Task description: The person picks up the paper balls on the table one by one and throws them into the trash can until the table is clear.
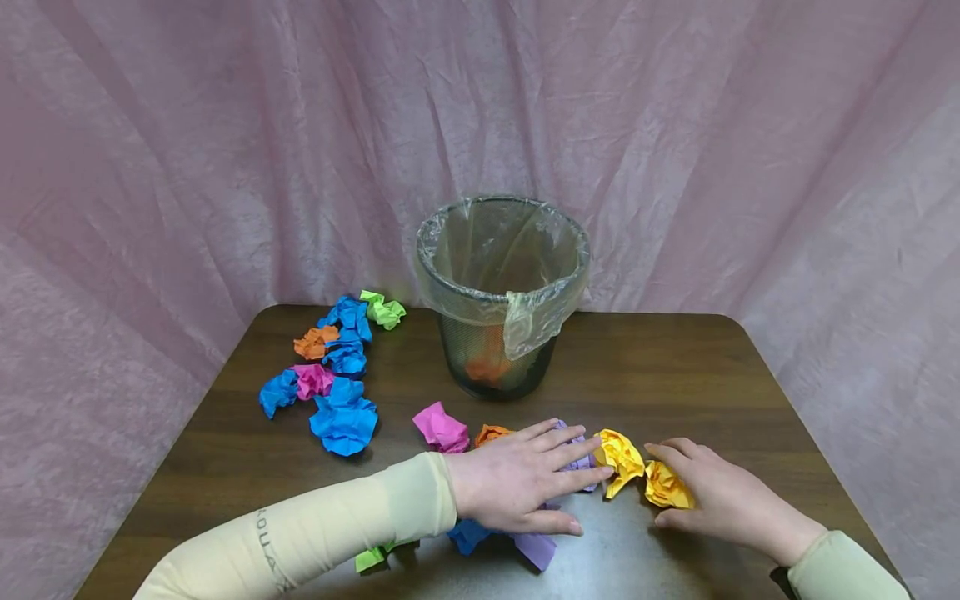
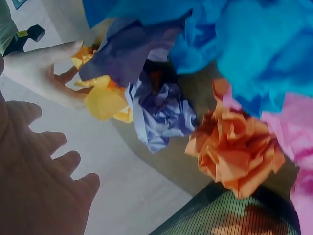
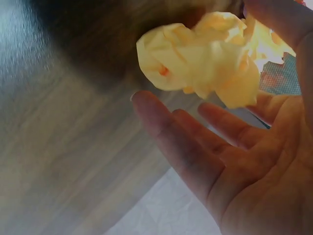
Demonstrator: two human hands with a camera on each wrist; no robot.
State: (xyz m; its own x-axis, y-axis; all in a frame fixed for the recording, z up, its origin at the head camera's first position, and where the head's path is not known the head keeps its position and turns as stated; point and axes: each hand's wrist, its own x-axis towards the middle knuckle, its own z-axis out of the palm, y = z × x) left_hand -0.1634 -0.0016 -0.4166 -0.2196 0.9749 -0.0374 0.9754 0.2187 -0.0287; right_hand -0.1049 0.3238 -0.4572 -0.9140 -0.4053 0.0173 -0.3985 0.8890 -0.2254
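Nearest you, a green wad [image 1: 370, 560] peeks from under your left sleeve [image 1: 315, 533] at eight o'clock, taking your left hand as the dial's centre and twelve as straight ahead. Blue paper [image 1: 469, 536] shows at half past seven and a purple scrap [image 1: 536, 550] at six, both partly covered by that hand.

Your left hand [image 1: 525, 479] is released, fingers spread and level above the pile, perhaps to cover several pieces at once; whether the palm touches paper, you cannot tell from here. At three o'clock your right hand [image 1: 712, 492] is unclenched too, thumb and fingers arched around a yellow ball [image 1: 666, 487] without closing on it, a shape that seems suited to cupping light paper without crushing it. A second yellow ball [image 1: 618, 458] sits between your hands, just beside your left fingertips.

Beyond them lie a purple wad [image 1: 573, 446] at two, an orange wad [image 1: 491, 434] at eleven and a pink wad [image 1: 442, 429] at ten, with a mixed cluster [image 1: 345, 417] farther off at ten.

At twelve stands a mesh bin [image 1: 459, 354], orange showing through its wall; its clear liner [image 1: 532, 321] is folded over the rim, probably to stop it slipping. A pink curtain [image 1: 480, 100] hangs behind.
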